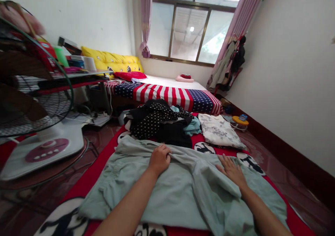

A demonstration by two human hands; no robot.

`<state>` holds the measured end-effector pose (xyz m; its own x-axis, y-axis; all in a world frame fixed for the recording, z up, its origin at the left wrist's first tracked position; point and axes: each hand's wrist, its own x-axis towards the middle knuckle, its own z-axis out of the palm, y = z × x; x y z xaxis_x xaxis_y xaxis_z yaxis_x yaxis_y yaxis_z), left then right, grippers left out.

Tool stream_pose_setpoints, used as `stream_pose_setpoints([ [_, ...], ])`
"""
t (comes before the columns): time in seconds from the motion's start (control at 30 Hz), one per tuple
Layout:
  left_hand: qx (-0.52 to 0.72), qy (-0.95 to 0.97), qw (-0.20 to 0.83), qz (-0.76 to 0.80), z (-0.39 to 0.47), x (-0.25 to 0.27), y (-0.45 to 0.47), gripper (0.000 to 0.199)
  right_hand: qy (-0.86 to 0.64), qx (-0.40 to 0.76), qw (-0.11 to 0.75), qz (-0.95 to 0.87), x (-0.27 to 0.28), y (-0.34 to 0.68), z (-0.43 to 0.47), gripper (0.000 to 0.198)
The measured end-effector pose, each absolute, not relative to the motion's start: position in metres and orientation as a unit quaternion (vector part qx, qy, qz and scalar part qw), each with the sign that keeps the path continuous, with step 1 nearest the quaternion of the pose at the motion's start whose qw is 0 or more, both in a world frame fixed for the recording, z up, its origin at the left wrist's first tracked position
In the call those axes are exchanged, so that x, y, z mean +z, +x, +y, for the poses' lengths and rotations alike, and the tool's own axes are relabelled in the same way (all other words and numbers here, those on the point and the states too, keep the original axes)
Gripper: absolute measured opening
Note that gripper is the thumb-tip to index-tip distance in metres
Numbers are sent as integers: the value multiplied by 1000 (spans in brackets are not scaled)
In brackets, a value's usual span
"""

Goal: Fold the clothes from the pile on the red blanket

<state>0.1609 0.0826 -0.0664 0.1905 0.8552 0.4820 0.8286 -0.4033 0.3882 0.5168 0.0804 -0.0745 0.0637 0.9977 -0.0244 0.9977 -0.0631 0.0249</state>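
Observation:
A pale green garment (172,194) lies spread out and wrinkled in front of me, with a raised fold running across its middle; its exact kind is unclear. Near its far edge, my left hand (159,158) has its fingers curled onto the cloth, gripping a bit of it. My right hand (232,170) rests palm down farther right on the same cloth, fingers straight and apart. Just beyond the garment is a heap of dark clothes (154,119), some black with pale dots. A folded white patterned cloth (220,130) sits to the right of the heap.
Under the clothes is a red blanket (75,182) with black-and-white round prints. At left stands a floor fan (47,149) beside a cluttered desk (89,81). A bed (167,93) with a striped, starred cover is at the back. A yellow stool (240,121) stands by the right wall.

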Motion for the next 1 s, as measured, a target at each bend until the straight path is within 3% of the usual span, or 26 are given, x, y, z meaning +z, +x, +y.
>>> stream_pose_setpoints([
  [0.13, 274, 788, 20, 551, 81, -61, 158, 25, 723, -35, 16, 690, -34, 504, 80, 53],
  [0.27, 210, 813, 11, 543, 81, -47, 131, 29, 629, -12, -173, 758, 8, 445, 45, 36],
  [0.33, 176, 821, -4, 543, 81, -40, 107, 28, 563, -37, -221, 795, 13, 408, 17, 30],
  [0.4, 146, 826, -25, 543, 82, -33, 80, 28, 523, -50, -204, 826, 3, 379, -6, 28],
  [0.53, 106, 821, -69, 556, 82, -24, 27, 29, 532, 45, -163, 830, -34, 362, -16, 60],
  [0.6, 100, 812, -88, 568, 80, -21, 7, 30, 555, 78, -151, 814, -44, 368, -7, 67],
  [0.77, 123, 796, -103, 584, 75, -10, -20, 33, 570, 28, -166, 804, -31, 392, 13, 48],
  [1.0, 215, 792, -70, 567, 46, 24, -29, 29, 551, 6, -314, 773, 2, 432, 14, 28],
])
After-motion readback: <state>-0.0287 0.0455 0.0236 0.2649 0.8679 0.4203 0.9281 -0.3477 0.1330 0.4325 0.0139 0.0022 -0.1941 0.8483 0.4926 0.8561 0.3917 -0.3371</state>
